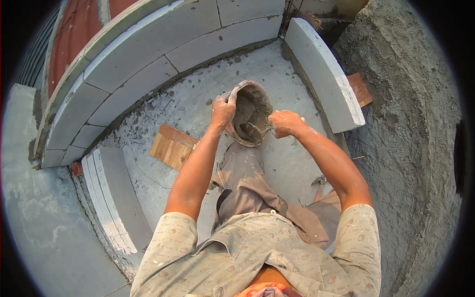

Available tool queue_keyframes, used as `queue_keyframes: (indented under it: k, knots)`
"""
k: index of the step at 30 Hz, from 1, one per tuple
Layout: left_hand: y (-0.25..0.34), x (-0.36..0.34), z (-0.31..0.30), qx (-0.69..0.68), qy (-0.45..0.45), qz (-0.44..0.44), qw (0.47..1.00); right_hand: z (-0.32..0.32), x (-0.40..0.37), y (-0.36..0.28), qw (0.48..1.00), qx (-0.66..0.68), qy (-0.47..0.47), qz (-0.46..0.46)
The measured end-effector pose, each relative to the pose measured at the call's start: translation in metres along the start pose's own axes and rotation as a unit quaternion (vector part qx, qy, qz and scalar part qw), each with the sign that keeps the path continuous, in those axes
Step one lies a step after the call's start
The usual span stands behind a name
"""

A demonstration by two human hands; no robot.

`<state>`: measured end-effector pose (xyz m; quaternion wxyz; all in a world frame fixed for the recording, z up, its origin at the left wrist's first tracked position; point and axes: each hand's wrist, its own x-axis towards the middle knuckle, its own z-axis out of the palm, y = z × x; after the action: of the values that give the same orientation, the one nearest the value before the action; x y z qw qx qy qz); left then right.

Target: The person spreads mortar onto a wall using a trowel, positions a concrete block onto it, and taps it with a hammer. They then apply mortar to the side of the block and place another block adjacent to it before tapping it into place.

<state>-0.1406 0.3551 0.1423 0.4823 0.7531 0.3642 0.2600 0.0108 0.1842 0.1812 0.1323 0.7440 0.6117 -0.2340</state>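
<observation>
A bucket of wet grey mortar is tilted in front of me, its mouth facing up toward me. My left hand is closed around the bucket's left rim, thumb and fingers smeared with mortar. At the opposite rim, my right hand makes a fist around a trowel. Only the pale butt of its handle shows clearly behind the fist; its blade, at the bucket mouth, is mostly hidden by the hand and mortar.
A low wall of pale blocks curves along the back left. One block stands on edge at the right, beside rough mortar. Stacked blocks lie left, near a wooden board. A hammer-like tool lies by my leg.
</observation>
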Motion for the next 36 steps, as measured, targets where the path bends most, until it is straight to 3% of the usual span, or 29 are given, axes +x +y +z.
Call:
queue_keyframes:
  k: [3, 5, 6, 8, 9, 10, 12, 15, 16, 18, 20, 21, 22, 26, 34, 36]
  knots:
    - [0.003, 0.003, 0.001, 0.001, 0.006, -0.01, 1.0, 0.036, -0.002, 0.027, 0.968, 0.202, 0.141, -0.057]
    - [-0.006, 0.002, 0.001, 0.003, 0.024, -0.002, 1.0, 0.075, 0.001, 0.035, 0.931, 0.362, 0.048, -0.012]
    - [-0.013, 0.005, 0.002, 0.001, 0.032, 0.018, 0.999, 0.094, -0.007, 0.042, 0.898, 0.439, 0.006, 0.019]
    - [-0.012, 0.005, -0.001, -0.024, 0.0, -0.018, 1.0, 0.128, -0.036, 0.018, 0.779, 0.623, 0.031, 0.055]
    - [-0.014, 0.006, 0.001, -0.056, -0.004, -0.013, 0.998, 0.143, -0.046, 0.005, 0.751, 0.653, 0.057, 0.081]
    - [-0.018, 0.008, 0.001, -0.039, -0.012, -0.023, 0.999, 0.184, -0.04, -0.007, 0.757, 0.625, 0.186, 0.04]
    - [-0.012, 0.007, 0.002, -0.038, -0.018, -0.011, 0.999, 0.175, -0.068, -0.028, 0.786, 0.578, 0.212, 0.053]
    - [-0.021, 0.014, -0.001, -0.027, -0.037, -0.025, 0.999, 0.175, -0.105, -0.046, 0.732, 0.6, 0.297, 0.123]
    - [-0.024, 0.016, -0.002, -0.037, -0.045, -0.028, 0.998, 0.165, -0.124, -0.038, 0.714, 0.626, 0.281, 0.135]
    - [-0.027, 0.018, -0.006, -0.034, -0.052, -0.029, 0.998, 0.15, -0.17, -0.003, 0.747, 0.564, 0.33, 0.121]
    - [-0.023, 0.018, -0.012, -0.011, -0.051, -0.03, 0.998, 0.124, -0.236, 0.037, 0.782, 0.522, 0.299, 0.165]
    - [-0.024, 0.02, -0.014, -0.013, -0.056, -0.029, 0.998, 0.132, -0.264, 0.062, 0.801, 0.472, 0.328, 0.167]
    - [-0.026, 0.021, -0.017, -0.015, -0.06, -0.03, 0.998, 0.117, -0.299, 0.08, 0.816, 0.459, 0.28, 0.211]
    - [-0.027, 0.019, -0.018, -0.004, -0.054, -0.036, 0.998, 0.135, -0.386, 0.142, 0.834, 0.387, 0.255, 0.299]
    - [-0.007, 0.009, 0.003, 0.015, -0.04, -0.013, 0.999, 0.238, -0.346, 0.162, 0.836, 0.165, 0.224, 0.474]
    - [-0.01, 0.008, 0.004, 0.015, -0.038, -0.01, 0.999, 0.258, -0.332, 0.158, 0.841, 0.119, 0.219, 0.48]
